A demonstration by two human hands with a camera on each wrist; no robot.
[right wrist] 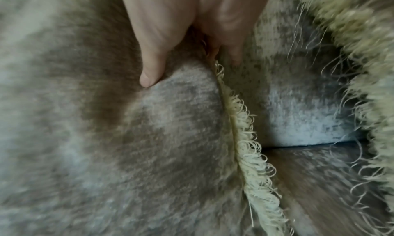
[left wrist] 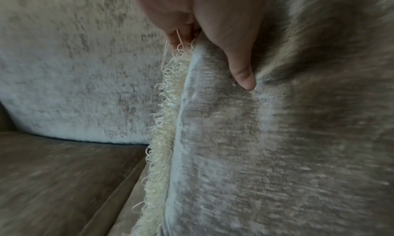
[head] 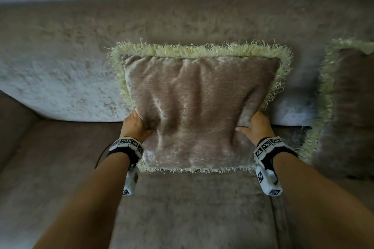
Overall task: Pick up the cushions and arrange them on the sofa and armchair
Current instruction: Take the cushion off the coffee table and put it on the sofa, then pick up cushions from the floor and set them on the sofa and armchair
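Note:
A square beige velvet cushion [head: 198,103] with a pale yellow fringe stands tilted against the sofa [head: 60,147] backrest, its lower edge over the seat. My left hand [head: 136,125] grips its left side, thumb pressed into the front face [left wrist: 245,77], fingers behind the fringe. My right hand [head: 254,126] grips the right side the same way, thumb [right wrist: 149,76] dug into the fabric. A second fringed cushion [head: 348,111] leans on the sofa at the far right, partly cut off by the frame edge.
The sofa's backrest [head: 50,79] runs across the view with a pale wall above it. The seat cushion [head: 192,208] lies below my arms, with a seam [left wrist: 110,189] to the left of the held cushion. A narrow gap separates the two cushions.

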